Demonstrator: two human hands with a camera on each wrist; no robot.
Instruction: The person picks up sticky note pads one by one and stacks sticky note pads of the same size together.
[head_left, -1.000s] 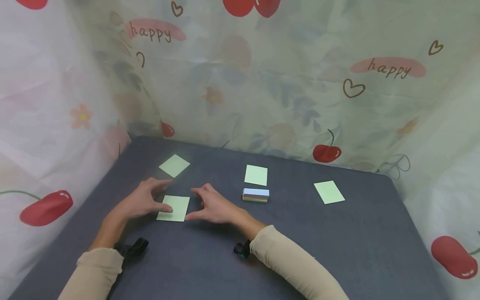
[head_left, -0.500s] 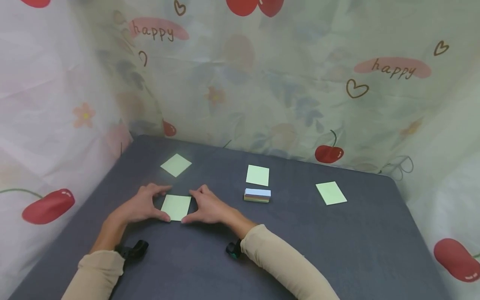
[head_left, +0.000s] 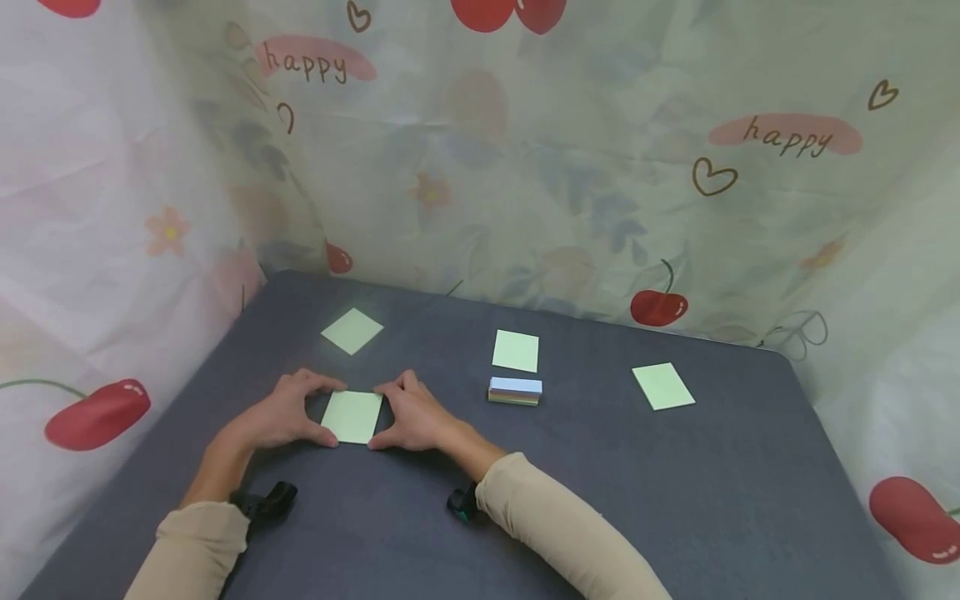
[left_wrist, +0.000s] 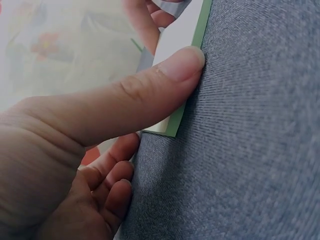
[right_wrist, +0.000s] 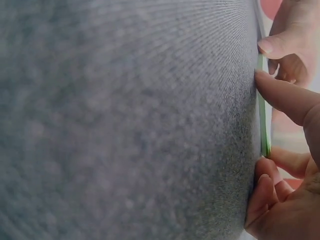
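A pale green sticky note pad (head_left: 351, 417) lies flat on the dark grey cloth-covered table at the left. My left hand (head_left: 281, 412) pinches its left side, thumb at the near edge and index finger at the far corner. On the right side my right hand (head_left: 420, 417) grips it the same way. In the left wrist view, the left thumb (left_wrist: 182, 65) presses on the pad's green side edge (left_wrist: 201, 30). The right wrist view has the pad's thin green edge (right_wrist: 263, 120) between the right thumb and fingers, with the left thumb (right_wrist: 275, 45) farther along it.
Behind the hands lies another pale green square (head_left: 352, 331). Similar squares rest at the back middle (head_left: 516, 350) and to the right (head_left: 663, 386). A small stack (head_left: 514, 390) with a light blue top stands in the middle. A cherry-patterned curtain (head_left: 480, 167) borders the table (head_left: 675, 500).
Both hands have closed in on the pad's sides; the left thumb has moved from over it to its near edge. The pad has turned slightly and now sits squarer between the hands.
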